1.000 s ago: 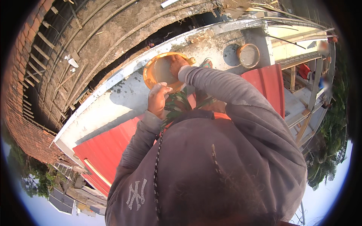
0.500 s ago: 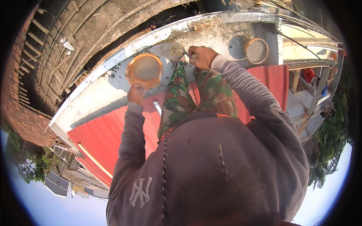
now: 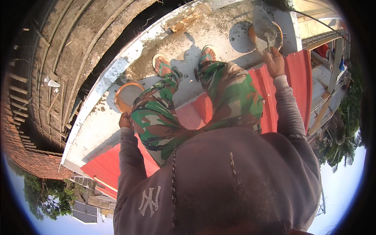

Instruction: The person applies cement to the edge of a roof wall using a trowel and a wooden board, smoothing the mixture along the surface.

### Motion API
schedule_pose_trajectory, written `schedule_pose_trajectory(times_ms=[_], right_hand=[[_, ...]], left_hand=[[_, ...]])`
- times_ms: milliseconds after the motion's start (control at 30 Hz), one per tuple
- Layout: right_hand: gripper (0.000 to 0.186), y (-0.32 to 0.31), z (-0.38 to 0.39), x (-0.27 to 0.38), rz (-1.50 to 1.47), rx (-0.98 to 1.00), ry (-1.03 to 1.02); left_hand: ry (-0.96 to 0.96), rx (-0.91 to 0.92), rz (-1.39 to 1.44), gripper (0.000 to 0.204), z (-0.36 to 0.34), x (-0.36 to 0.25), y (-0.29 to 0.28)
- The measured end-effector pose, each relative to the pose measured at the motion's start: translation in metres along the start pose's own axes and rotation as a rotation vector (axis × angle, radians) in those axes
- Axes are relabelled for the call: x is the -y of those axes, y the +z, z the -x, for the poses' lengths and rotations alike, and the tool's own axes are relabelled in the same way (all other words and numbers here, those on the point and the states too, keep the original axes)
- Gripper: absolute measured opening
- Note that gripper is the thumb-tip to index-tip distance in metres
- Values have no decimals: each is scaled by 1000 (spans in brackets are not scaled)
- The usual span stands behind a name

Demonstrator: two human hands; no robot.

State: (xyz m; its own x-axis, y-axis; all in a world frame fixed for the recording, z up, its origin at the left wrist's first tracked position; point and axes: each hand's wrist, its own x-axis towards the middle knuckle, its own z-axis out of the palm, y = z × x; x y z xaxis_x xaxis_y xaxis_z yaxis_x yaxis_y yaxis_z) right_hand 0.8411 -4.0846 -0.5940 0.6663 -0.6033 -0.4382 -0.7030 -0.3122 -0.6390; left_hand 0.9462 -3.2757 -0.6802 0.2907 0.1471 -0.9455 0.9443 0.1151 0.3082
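Observation:
At the left, my left hand (image 3: 125, 120) is closed on the near rim of an orange bucket (image 3: 120, 105) with grey contents. My right hand (image 3: 274, 62) reaches out to the far right, fingers wrapped round the handle of a trowel (image 3: 263, 23). Its broad blade, smeared with grey, points away from me over a second orange bucket (image 3: 252, 35). The blade partly covers that bucket's opening. Both buckets stand on a pale concrete ledge (image 3: 172, 92), on either side of my sandalled feet.
Red corrugated roofing sheets (image 3: 297, 78) lie just this side of the ledge. A raised whitish edge (image 3: 117, 62) bounds its far side, with a dark gap beyond. Wooden poles (image 3: 88, 51) lie past that, and a tiled roof (image 3: 25, 156) is at far left.
My right hand has carried the trowel from beside the left bucket to over the right one. My left hand has stayed on the left bucket's rim. The view has shifted, and my feet now show.

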Motion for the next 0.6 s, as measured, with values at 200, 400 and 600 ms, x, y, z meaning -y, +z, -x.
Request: schedule_pose_trajectory(times_ms=[200,400,600], right_hand=[[13,31,71,-79,-475,-400,462],[26,49,48,-169,-358,-604,659],[37,31,-36,-156,40,-803,227]], left_hand=[[74,-233,-833,41,-77,33,-86],[375,-622,-138,54,-112,-15,-45],[1001,-814,-524,65,-70,-143,98]])
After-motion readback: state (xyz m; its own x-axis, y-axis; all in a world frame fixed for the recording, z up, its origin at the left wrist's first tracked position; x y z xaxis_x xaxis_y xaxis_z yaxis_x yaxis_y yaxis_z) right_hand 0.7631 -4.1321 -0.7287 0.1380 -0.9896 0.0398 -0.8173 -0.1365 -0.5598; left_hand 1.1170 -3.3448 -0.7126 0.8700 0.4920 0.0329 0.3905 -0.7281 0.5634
